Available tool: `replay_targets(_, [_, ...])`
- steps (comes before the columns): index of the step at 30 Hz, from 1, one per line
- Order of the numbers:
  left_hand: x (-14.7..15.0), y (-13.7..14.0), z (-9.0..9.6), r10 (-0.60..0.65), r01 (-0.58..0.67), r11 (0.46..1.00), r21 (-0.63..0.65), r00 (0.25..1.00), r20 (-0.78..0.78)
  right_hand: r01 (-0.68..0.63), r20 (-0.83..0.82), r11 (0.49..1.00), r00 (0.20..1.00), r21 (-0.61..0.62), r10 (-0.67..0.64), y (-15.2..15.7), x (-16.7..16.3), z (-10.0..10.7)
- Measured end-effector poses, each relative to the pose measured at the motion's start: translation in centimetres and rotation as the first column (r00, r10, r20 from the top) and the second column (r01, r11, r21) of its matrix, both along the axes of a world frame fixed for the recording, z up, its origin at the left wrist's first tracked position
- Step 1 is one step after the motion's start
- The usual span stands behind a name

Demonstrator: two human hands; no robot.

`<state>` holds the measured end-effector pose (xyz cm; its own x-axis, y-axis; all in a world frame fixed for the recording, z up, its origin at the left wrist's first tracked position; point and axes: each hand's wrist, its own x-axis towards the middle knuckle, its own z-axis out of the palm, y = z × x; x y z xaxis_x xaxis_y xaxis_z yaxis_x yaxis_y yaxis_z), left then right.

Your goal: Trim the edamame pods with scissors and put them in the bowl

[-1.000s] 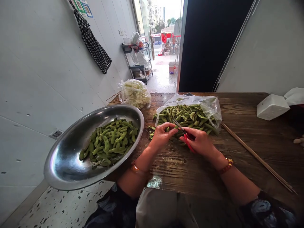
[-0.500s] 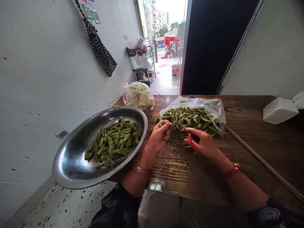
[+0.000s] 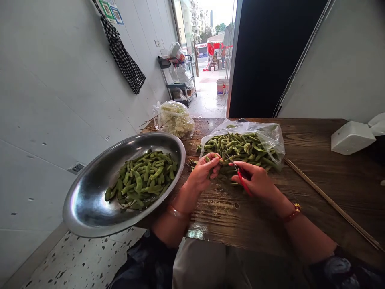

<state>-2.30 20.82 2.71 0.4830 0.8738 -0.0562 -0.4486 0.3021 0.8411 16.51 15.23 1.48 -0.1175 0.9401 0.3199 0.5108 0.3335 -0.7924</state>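
Observation:
Between the thumb and fingers of my left hand (image 3: 203,173) is a green edamame pod (image 3: 217,159), its end pointing right. My right hand (image 3: 258,179) grips red-handled scissors (image 3: 242,180), with the blades reaching up and left close to that pod; whether they touch it I cannot tell. Just beyond both hands, a heap of edamame pods (image 3: 237,143) spills from a clear plastic bag (image 3: 275,138). To the left of my left hand, a wide steel basin (image 3: 87,200) holds many more pods (image 3: 144,176).
The dark wooden table (image 3: 216,216) carries a bag of pale vegetable florets (image 3: 174,120) at the back left. Thin wooden sticks (image 3: 327,198) lie along the right side, and a white box (image 3: 351,137) stands at the far right. A wheeled cart (image 3: 177,76) is near the doorway.
The view has shifted slightly. My left hand has moved a little right with the pod, closer to the scissors in my right hand.

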Motion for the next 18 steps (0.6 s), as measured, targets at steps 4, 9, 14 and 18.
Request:
replay_targets(4, [0.1, 0.1, -0.1, 0.038, -0.038, 0.999, 0.007, 0.999, -0.006, 0.021, 0.062, 0.998, 0.998, 0.058, -0.025, 0.0, 0.0, -0.2])
replay_targets(9, [0.3, 0.1, -0.1, 0.05, -0.05, 0.999, 0.013, 0.999, -0.012, 0.035, 0.123, 0.99, 0.991, 0.138, -0.052, 0.1, 0.1, -0.6])
replay_targets(14, [0.3, 0.2, 0.3, 0.132, -0.13, 0.991, 0.037, 0.99, -0.046, 0.042, 0.151, 0.991, 0.987, 0.124, -0.061, 0.5, 0.6, -0.8])
replay_targets(18, [-0.1, 0.6, 0.5, 0.145, -0.143, 0.989, 0.04, 0.989, -0.034, 0.146, 0.002, 0.988, 0.989, 0.057, -0.147, 0.7, 1.0, -0.3])
